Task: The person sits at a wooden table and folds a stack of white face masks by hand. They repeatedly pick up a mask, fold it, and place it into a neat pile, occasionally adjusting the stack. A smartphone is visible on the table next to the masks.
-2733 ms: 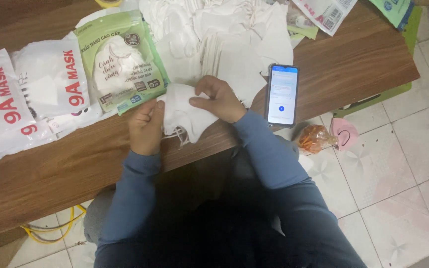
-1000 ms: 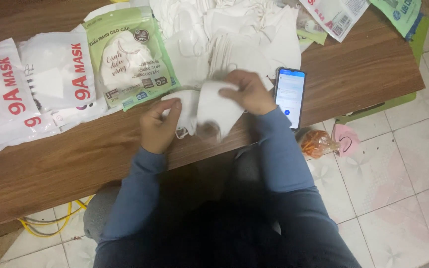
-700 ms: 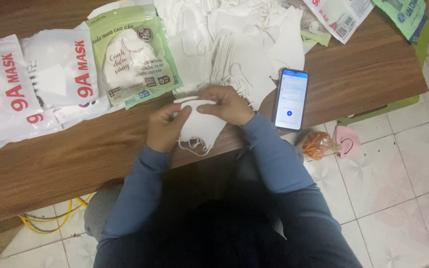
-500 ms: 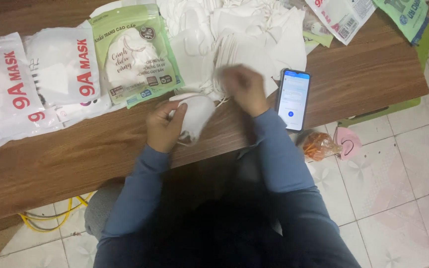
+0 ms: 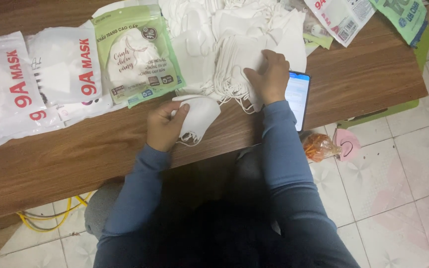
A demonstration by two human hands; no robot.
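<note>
So, left hand (image 5: 164, 126) is pinched round a folded white mask (image 5: 200, 115), thumb on top and fingers curled under its left end, near the front edge of the table (image 5: 75, 164), approx. mid-length. Its ear loops dangle off the lower side, just above the table edge. Right hand (image 5: 272, 77) lies flat w/ fingers spread and relaxed on the stack of masks (image 5: 239, 64) further back, toward the far edge; it presses down, not clearly gripping anything. A phone (image 5: 298, 99) sits just beside that hand, partly under the wrist. Left of the held mask lie a green mask packet (image 5: 137, 54) and white mask packets (image 5: 21, 94), running to the table's left edge. The mask looks v. light, soft and floppy, so it'll sag if held by one corner; probably best taken along the stiff fold or by the body, not the loops, which stretch and snag. The stack is likely to slide or fan out if nudged sideways.
</note>
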